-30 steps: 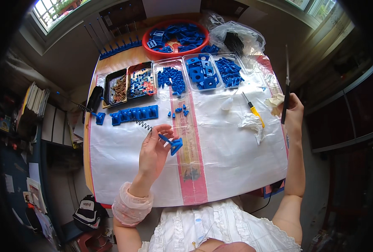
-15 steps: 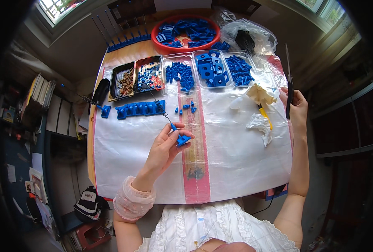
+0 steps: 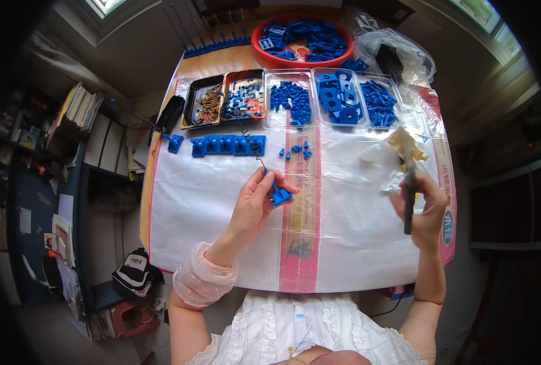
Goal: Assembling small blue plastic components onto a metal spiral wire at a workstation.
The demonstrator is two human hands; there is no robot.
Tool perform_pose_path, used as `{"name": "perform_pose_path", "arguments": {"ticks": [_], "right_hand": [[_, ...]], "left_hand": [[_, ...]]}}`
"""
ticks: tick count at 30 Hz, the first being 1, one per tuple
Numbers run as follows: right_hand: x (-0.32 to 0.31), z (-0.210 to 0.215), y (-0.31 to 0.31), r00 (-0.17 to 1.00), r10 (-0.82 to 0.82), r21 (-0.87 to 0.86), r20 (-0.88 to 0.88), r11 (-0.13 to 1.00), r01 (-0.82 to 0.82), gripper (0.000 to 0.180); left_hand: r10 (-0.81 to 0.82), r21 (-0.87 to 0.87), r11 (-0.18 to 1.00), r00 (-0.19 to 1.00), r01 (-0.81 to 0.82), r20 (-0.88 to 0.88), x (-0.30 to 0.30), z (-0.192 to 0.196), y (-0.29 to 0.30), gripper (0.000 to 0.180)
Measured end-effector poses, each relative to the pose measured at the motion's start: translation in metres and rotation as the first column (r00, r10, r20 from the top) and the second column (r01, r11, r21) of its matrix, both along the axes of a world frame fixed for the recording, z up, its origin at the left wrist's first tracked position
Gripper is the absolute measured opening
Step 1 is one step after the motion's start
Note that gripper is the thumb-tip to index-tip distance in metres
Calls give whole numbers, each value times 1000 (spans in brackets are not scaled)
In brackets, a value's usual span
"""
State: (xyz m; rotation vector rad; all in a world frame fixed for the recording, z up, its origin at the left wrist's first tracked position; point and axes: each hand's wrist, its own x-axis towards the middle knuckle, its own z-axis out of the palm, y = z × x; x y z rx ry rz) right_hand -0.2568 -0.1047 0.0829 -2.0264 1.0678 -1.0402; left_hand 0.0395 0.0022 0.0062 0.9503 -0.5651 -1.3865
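We see a blue plastic piece above the near-middle of the table, gripped between the thumb and fingers of the left hand; a dark coiled wire runs up from it toward the trays. The right hand is closed around a long dark tool, held upright over the right side and blurred, so we cannot tell its exact kind. Beneath both hands we find a silvery white sheet with a red stripe down its middle. Just beyond the left hand sits a row of blue blocks, with a single blue block to its left, beside a black object. A few loose blue cones lie on the stripe. Near the tool we notice crumpled tan paper and crumpled white paper. Farther back we count five trays side by side: brown screws, small nuts and washers, blue cones in a heap, flat blue plates with holes, and slim blue parts. Behind them we see a red basin full of blue pieces, a clear plastic bag to its right, and blue stands with upright rods to its left
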Motion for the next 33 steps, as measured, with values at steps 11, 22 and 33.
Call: {"name": "perform_pose_path", "arguments": {"ticks": [11,22,33], "right_hand": [[22,-51,8,924,-14,-186,-382,981,-63,31],[22,-59,2,882,4,-179,-471,979,-100,32],[28,-52,4,873,49,-158,-486,977,-142,37]], "left_hand": [[-36,-19,999,999,36,-5,-2,-2,1,32],[-42,-17,999,960,48,276,-4,-6,3,22],[48,-84,996,770,8,636,-6,2,3,14]]}}
